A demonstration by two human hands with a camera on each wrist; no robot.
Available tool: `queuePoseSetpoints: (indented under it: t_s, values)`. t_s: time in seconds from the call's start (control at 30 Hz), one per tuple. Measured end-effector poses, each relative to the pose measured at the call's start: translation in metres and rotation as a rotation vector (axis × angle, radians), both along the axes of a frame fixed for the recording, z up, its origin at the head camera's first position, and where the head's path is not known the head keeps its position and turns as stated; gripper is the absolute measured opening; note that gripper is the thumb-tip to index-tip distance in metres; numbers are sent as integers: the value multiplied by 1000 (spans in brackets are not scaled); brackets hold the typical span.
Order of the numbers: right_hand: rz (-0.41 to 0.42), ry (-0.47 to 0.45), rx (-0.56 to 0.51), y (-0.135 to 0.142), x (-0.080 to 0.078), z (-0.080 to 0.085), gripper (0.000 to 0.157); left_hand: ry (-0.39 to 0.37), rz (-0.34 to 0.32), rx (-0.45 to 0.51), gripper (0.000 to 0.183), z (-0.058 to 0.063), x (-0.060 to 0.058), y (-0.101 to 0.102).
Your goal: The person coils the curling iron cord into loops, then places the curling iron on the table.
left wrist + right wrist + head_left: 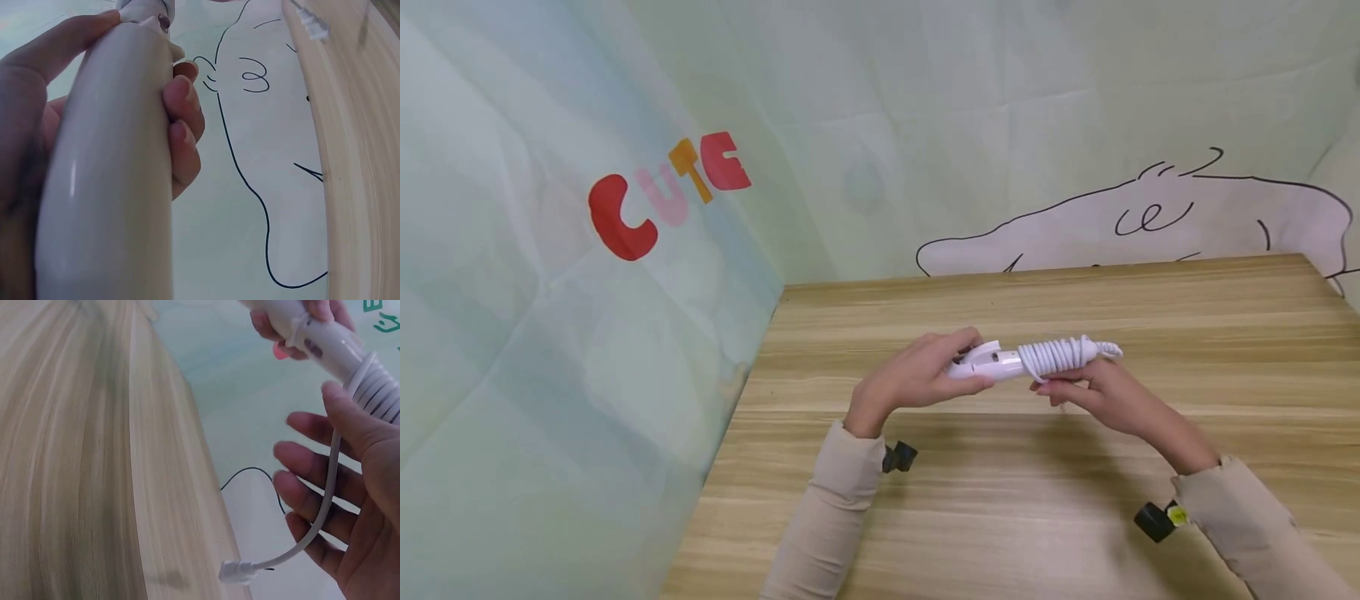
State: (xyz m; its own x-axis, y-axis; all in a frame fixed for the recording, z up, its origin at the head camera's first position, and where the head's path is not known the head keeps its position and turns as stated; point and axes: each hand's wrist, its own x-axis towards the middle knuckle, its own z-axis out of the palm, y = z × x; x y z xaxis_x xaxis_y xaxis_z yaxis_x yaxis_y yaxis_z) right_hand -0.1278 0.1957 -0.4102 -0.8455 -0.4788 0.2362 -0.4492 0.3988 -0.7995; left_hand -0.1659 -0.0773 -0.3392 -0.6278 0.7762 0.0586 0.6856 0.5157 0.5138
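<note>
A white curling iron is held above the table, its power cord wound in several turns round the handle. My left hand grips the thick barrel end, thumb on one side and fingers curled round the other. At the cord-wrapped end, my right hand has the loose length of cord between thumb and index finger, while its other fingers spread behind it. The cord's free end hangs past those fingers to a white plug.
A wood-grain table lies below both hands. Pale green cloth with a line drawing stands behind it, and more cloth with the letters CUTE hangs at left. Black camera mounts sit at the wrists.
</note>
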Motion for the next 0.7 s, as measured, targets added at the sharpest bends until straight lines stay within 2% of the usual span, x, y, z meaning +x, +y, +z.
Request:
queuePoseSetpoints:
  t_s: [0.17,0.37,0.7]
  values:
    - [6,66,-71,-1,-8,0,15,-17,-21,33,30,2,1,2]
    - [36,104,-172,-7,-11,-5,16,-17,-25,59,30,5,3,4]
    - [77,78,-217,-12,-6,-8,16,-5,-6,53,31,9,5,4]
